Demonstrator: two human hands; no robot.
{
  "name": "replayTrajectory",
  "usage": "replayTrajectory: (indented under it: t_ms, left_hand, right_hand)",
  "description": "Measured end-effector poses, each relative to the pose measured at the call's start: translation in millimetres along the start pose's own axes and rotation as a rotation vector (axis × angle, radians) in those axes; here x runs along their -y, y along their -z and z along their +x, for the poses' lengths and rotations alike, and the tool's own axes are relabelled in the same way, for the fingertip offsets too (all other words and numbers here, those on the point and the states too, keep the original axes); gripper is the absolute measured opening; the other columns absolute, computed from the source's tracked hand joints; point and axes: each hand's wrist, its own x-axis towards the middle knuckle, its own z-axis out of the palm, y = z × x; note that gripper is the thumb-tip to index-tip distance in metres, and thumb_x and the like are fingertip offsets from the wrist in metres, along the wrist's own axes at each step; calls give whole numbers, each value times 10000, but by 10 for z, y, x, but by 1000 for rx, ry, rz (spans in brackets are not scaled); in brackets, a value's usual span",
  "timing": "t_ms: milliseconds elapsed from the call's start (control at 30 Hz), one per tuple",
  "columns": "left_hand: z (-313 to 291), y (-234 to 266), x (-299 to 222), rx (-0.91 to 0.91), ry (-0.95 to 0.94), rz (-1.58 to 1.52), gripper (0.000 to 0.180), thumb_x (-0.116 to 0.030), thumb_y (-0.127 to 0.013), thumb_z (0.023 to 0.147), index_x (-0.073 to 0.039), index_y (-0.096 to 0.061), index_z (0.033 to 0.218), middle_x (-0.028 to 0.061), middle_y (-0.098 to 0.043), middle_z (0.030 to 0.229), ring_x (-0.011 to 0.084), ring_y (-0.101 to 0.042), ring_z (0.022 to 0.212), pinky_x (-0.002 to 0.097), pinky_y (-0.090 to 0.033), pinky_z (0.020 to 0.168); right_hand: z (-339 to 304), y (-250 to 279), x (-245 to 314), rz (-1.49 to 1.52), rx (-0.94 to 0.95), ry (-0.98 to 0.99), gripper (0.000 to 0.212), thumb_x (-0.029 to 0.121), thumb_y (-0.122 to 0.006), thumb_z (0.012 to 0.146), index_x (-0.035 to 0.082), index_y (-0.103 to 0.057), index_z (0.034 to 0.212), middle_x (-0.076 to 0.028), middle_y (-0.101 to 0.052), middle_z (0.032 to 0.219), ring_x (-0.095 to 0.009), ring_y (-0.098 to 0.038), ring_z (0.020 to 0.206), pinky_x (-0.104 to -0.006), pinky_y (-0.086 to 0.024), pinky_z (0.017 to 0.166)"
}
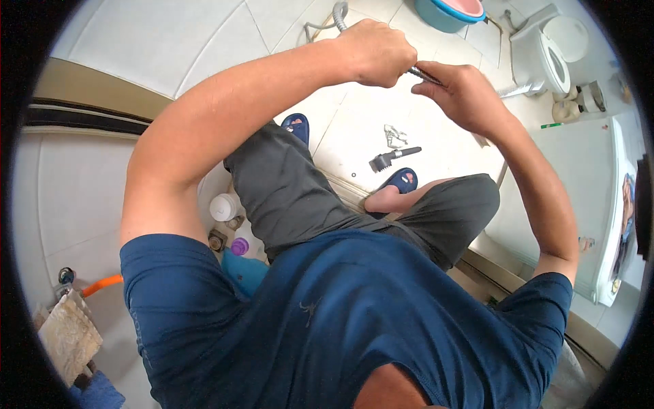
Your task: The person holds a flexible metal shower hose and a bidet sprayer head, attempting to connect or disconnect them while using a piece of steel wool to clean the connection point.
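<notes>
Two hands of mine are on one metal hose [417,72] in the head view, up ahead of me over the pale floor [340,146]. My left hand [381,53] is clenched round it, knuckles up; my right hand [464,95] grasps it just beside, the thumb laid along it. A short silver stretch shows between them. Past my left wrist lies a grey ribbed tube [340,15]; I cannot tell whether it joins the hose. Below my hands, on the floor, a dark shower head [395,159] lies near crumpled clear plastic [394,136], with a small ring [353,174] left of my right slipper [407,179]. Farther off stand a blue basin [439,18] and, right of it, the toilet [553,65].
</notes>
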Motion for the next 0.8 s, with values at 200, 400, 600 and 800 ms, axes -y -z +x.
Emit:
replayTrajectory:
  t_ms: [200, 400, 600, 800]
  left_hand:
    - [-82, 77, -49, -55, -43, 70, 88, -171, -713, 843, -109, -773, 829, 118, -780, 866, 285, -776, 866, 424, -605, 748]
    - [-166, -467, 29, -32, 72, -58, 113, -111, -673, 817, -50, -766, 837, 187, -759, 844, 345, -761, 809, 458, -603, 727]
    - [-185, -872, -85, 347, 258, -499, 205, -69, -615, 791, -4, -780, 895, 257, -753, 907, 380, -757, 880, 486, -594, 778]
    - [-195, -1102, -110, 80, 86, -233, 157, -119, -663, 797, -72, -782, 887, 175, -769, 880, 355, -762, 860, 482, -600, 748]
  right_hand:
    - [-42, -191, -45, 1492, 385, -405, 501, 410, -518, 1105, -49, -671, 1235, -144, -764, 918, -93, -602, 507, -202, -424, 401]
    - [81, -417, -20, 282, 93, -105, 288, 297, -606, 1048, 31, -670, 957, -98, -728, 747, -198, -637, 521, -339, -480, 462]
    - [-110, -912, -166, -291, -102, 132, 257, 271, -690, 967, 33, -643, 1051, -111, -735, 847, -272, -723, 678, -381, -546, 533]
    - [-37, -799, -245, 1259, 486, -630, 478, 384, -564, 1090, -22, -633, 1332, -116, -769, 958, -116, -676, 654, -243, -538, 502]
